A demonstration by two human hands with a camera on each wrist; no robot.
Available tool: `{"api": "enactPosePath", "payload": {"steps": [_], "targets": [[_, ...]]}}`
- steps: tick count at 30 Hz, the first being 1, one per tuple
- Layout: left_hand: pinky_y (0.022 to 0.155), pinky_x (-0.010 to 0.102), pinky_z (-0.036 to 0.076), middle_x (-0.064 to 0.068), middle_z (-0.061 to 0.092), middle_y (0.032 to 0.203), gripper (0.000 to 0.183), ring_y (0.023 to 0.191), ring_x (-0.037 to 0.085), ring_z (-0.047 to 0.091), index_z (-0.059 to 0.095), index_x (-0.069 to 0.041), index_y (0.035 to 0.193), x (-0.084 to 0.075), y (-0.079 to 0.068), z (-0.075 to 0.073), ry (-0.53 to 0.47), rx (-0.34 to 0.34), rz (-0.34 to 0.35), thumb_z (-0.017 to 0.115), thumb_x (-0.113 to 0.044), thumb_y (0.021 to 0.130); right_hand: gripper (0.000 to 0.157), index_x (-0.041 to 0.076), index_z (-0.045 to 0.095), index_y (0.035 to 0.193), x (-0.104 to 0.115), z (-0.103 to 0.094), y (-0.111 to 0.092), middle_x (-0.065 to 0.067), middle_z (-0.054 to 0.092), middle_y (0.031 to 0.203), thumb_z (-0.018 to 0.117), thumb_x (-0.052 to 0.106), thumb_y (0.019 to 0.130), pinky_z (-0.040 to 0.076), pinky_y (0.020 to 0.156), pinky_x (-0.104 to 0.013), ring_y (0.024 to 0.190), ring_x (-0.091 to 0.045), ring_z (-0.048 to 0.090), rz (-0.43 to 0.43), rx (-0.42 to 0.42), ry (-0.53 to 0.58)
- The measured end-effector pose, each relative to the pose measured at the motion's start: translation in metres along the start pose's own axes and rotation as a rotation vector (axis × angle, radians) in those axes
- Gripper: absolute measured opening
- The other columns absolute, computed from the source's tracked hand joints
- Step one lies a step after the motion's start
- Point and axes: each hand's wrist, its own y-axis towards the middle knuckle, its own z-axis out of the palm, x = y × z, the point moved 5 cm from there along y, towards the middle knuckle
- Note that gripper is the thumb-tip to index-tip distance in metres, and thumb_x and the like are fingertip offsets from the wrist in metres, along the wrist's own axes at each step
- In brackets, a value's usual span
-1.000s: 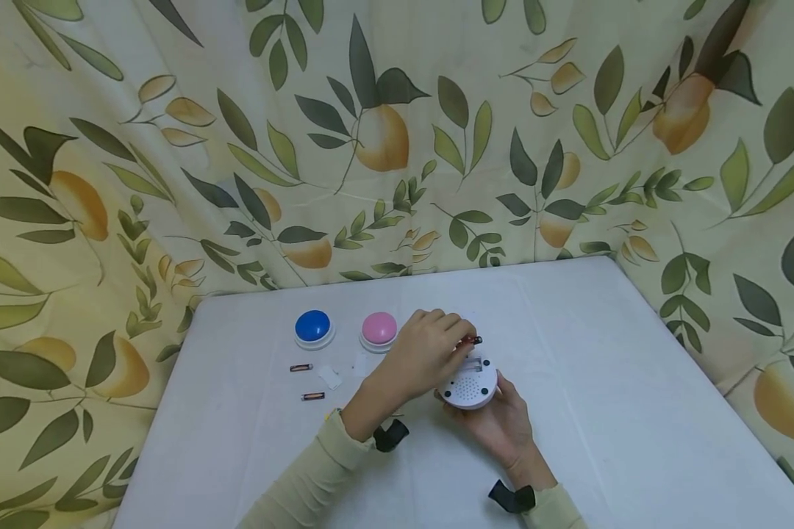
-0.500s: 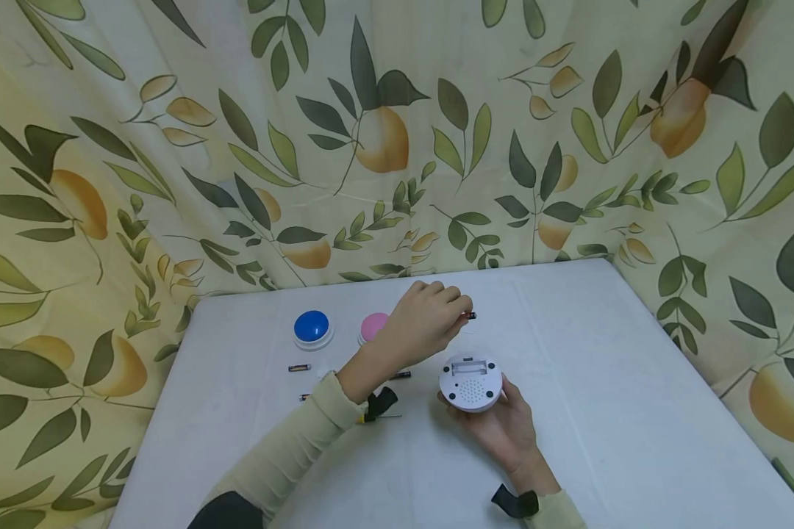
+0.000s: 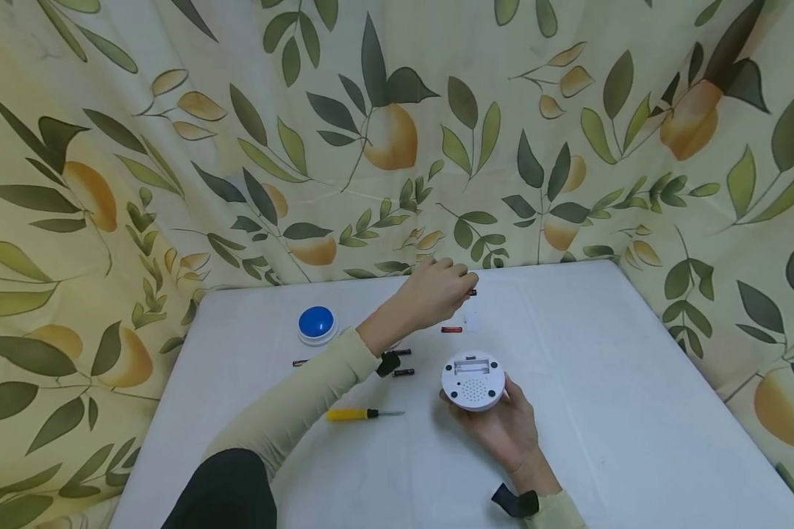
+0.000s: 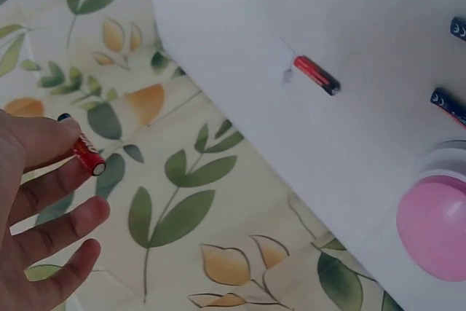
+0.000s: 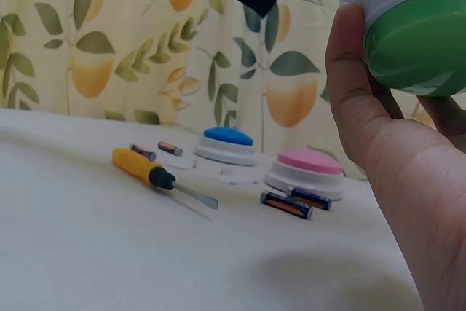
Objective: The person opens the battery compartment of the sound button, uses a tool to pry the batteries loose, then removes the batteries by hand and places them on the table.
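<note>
My left hand [image 3: 430, 294] is raised over the back of the table. Between thumb and index finger it pinches a small red battery [image 4: 89, 154], while its other fingers spread loosely. My right hand [image 3: 503, 433] grips a round white push button [image 3: 473, 382] by its sides, above the table. Its underside faces up, showing a bare battery compartment, speaker holes and dark feet; the green dome [image 5: 422, 41] points down in the right wrist view. Another red battery [image 3: 451, 330] lies on the table behind the button.
A blue button [image 3: 316, 323] and a pink button [image 5: 309, 165] stand farther back; my left arm hides the pink one in the head view. Two dark batteries [image 5: 285, 205] lie before the pink button. A yellow screwdriver [image 3: 351, 414] lies nearer, with more batteries [image 5: 170, 148] behind it.
My left hand has lifted away from the compartment, carrying the battery toward the table's back edge. The red battery on the table and the screwdriver now show. The right hand stays nearly still.
</note>
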Motion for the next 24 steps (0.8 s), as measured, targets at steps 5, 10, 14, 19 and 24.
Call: {"api": "enactPosePath", "payload": {"steps": [5,10,14,19,24], "targets": [[0.085,0.033,0.057,-0.005,0.074,0.115,0.023,0.104,0.015,0.069,0.070,-0.021,0.124,0.006,0.009,0.009,-0.023,0.026,-0.011,0.056,-0.032,0.109,0.048,0.020,0.046,0.152,-0.001,0.000,0.000,-0.017,0.047,0.155,0.040,0.041,0.109,0.041,0.117,-0.045,0.142,-0.047,0.046,0.006,-0.013,0.000],[0.077,0.028,0.053,-0.007,0.074,0.112,0.018,0.097,0.012,0.068,0.071,-0.023,0.119,0.014,0.019,0.021,-0.108,0.025,-0.024,0.060,-0.031,0.107,0.049,0.021,0.045,0.151,-0.001,-0.001,-0.001,-0.016,0.047,0.155,0.039,0.043,0.109,0.041,0.115,-0.044,0.141,-0.047,0.046,-0.002,-0.022,-0.016],[0.072,0.022,0.052,-0.007,0.073,0.109,0.017,0.088,0.007,0.066,0.072,-0.023,0.117,0.023,0.027,0.035,-0.232,0.034,-0.072,0.062,-0.031,0.106,0.049,0.021,0.046,0.151,0.000,0.000,-0.003,-0.016,0.048,0.155,0.036,0.044,0.109,0.042,0.116,-0.044,0.141,-0.047,0.046,-0.007,-0.023,-0.019],[0.070,0.019,0.050,-0.007,0.073,0.107,0.017,0.086,0.006,0.064,0.072,-0.022,0.115,0.032,0.035,0.052,-0.376,0.040,-0.161,0.064,-0.032,0.105,0.050,0.021,0.052,0.149,0.001,0.001,-0.006,-0.017,0.050,0.154,0.036,0.046,0.109,0.042,0.117,-0.044,0.142,-0.048,0.046,-0.015,-0.033,0.013],[0.070,0.021,0.050,-0.007,0.074,0.102,0.013,0.085,0.008,0.064,0.074,-0.022,0.111,0.036,0.039,0.070,-0.415,0.047,-0.205,0.067,-0.030,0.103,0.050,0.019,0.050,0.151,0.000,0.002,-0.008,-0.019,0.048,0.155,0.038,0.044,0.109,0.041,0.118,-0.045,0.143,-0.050,0.045,-0.018,-0.003,0.030]]}}
